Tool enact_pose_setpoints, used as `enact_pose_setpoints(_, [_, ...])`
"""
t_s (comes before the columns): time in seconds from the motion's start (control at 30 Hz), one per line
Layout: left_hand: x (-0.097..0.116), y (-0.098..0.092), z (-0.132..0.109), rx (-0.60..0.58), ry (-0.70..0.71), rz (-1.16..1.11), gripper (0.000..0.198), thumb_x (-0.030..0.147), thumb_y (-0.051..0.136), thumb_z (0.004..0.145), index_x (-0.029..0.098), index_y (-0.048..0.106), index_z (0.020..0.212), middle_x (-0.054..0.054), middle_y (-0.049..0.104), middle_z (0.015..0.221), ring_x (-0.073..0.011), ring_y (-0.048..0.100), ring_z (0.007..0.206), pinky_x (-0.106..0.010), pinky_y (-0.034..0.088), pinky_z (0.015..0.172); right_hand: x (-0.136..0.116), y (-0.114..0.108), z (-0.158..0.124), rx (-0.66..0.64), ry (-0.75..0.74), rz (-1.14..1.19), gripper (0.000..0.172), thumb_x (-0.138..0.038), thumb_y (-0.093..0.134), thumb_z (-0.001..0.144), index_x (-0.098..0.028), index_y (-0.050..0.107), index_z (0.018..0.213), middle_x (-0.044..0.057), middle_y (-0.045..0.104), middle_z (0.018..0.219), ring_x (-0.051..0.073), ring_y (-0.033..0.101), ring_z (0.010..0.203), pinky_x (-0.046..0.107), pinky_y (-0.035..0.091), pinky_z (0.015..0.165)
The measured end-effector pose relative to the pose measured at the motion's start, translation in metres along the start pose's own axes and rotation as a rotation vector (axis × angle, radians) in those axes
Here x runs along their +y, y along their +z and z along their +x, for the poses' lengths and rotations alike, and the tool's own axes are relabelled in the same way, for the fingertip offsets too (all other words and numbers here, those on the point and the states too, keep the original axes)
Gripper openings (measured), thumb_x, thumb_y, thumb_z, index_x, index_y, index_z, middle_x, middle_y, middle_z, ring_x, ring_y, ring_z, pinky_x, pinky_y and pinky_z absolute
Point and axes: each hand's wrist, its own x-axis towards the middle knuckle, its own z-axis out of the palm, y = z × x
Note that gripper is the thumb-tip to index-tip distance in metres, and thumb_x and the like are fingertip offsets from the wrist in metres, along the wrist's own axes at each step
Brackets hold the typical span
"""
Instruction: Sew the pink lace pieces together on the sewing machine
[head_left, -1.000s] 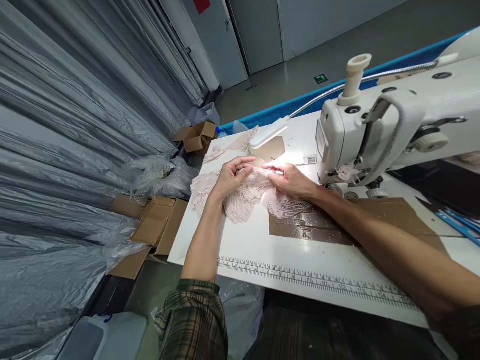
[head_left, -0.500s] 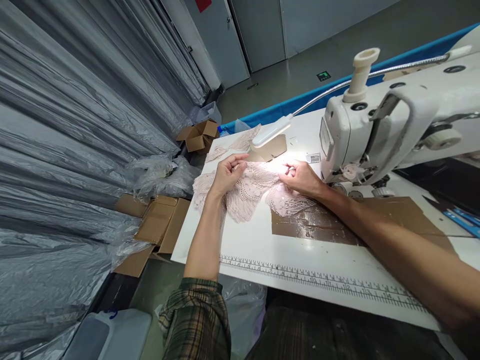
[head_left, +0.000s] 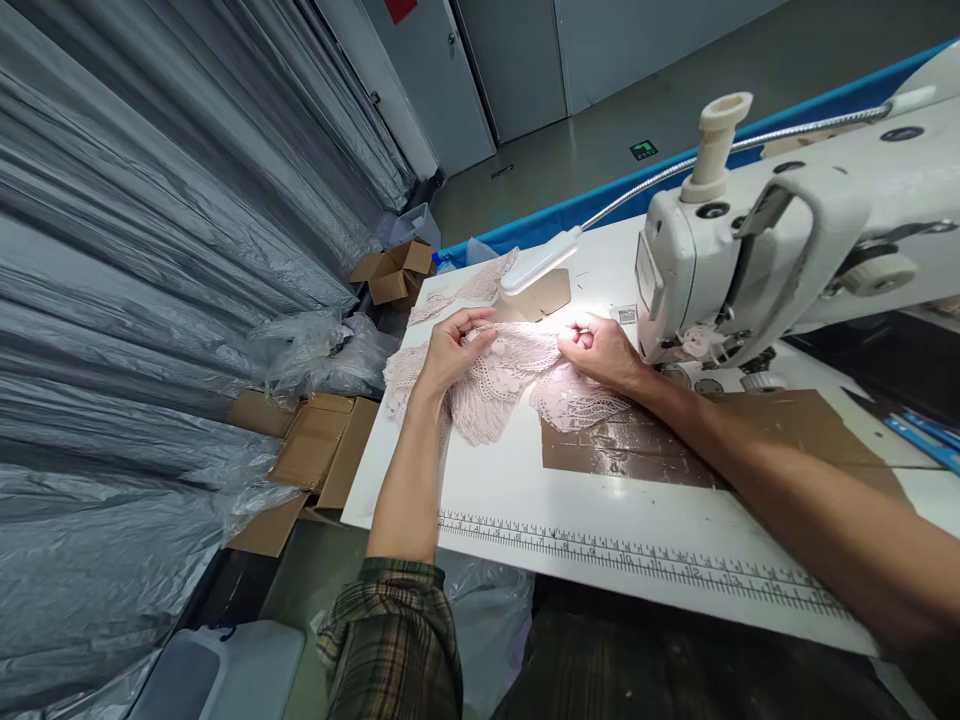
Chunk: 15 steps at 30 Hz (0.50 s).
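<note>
Pale pink lace fabric with scalloped edges lies across the white sewing table. My left hand pinches its upper edge between thumb and fingers. At the right end of the same edge, my right hand is closed on the lace, its fingertips curled under the bright lamp light. Part of the lace rests over a brown taped sheet. Just right of my right hand stands the white sewing machine; its needle area is partly hidden.
A lamp head on a bendable stalk hangs above the hands. Behind lie another lace piece and a tan card. Blue-handled scissors are at the right. A printed ruler runs along the front edge. Cardboard boxes stand left.
My right hand's fingers have curled in more tightly at the lace edge. The left hand keeps its hold nearly unmoved. The whole view has shifted slightly.
</note>
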Motion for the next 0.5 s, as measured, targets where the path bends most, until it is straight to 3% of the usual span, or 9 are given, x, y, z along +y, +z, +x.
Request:
enact_pose_setpoints(0.33, [0.002,0.001,-0.002,-0.014,0.047,0.16,0.044,0.04,0.08,0.078,0.02,0.072,0.116,-0.006,0.074,0.095,-0.0151,0.064,0.076,-0.026,0.048,0.066,0.0,0.003,0.001,0.032,0.004,0.034,0.009,-0.016,0.056,0.063,-0.021,0.049,0.066,-0.009,0.034,0.051,0.008,0.032,0.052,0.025,0.027,0.054])
enact_pose_setpoints(0.5, [0.012,0.011,-0.003,-0.03,0.263,0.591,0.05,0.039,0.086,0.074,0.022,0.068,0.118,-0.008,0.075,0.103,-0.0267,0.064,0.098,-0.041,0.045,0.093,0.003,0.002,0.001,0.01,0.016,0.068,0.009,-0.018,0.059,0.062,-0.019,0.054,0.069,-0.009,0.036,0.049,0.008,0.033,0.053,0.026,0.027,0.054])
